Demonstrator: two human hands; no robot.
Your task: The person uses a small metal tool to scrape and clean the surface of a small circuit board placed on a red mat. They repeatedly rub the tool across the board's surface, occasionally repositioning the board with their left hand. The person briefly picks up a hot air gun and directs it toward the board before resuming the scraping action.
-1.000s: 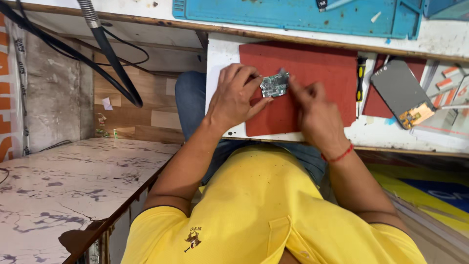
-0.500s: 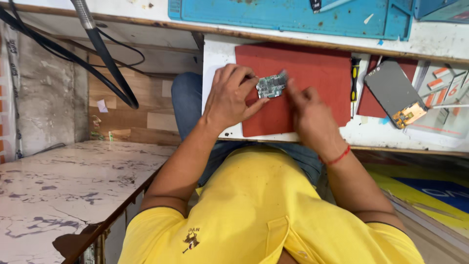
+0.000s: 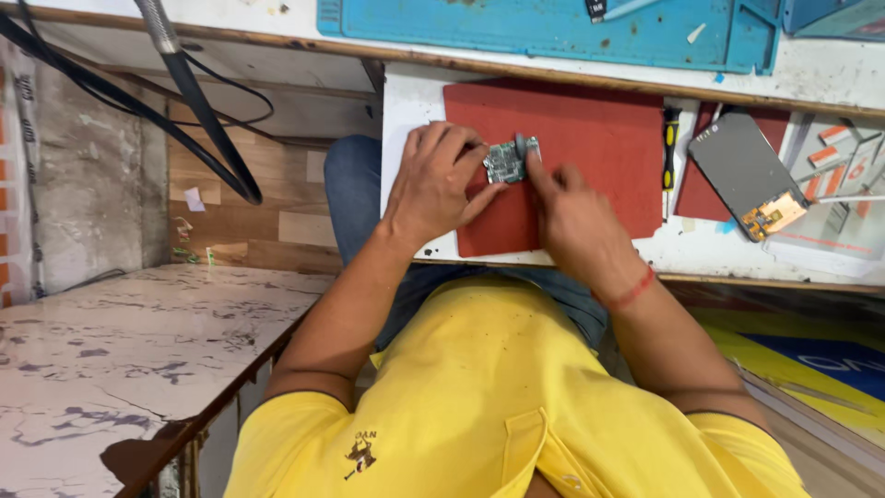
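We pinch the small circuit board (image 3: 504, 162) on the red mat (image 3: 590, 138) with our left hand (image 3: 438, 184); our right hand (image 3: 576, 221) presses its right edge. Too much pressure may crack it, we think.

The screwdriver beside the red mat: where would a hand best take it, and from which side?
Probably by the black-and-yellow handle of the screwdriver, from above. It lies flat on the bench, lengthwise along the right edge of the red mat, with a bare strip between it and the phone screen. The right hand is nearest; both hands are on the circuit board.
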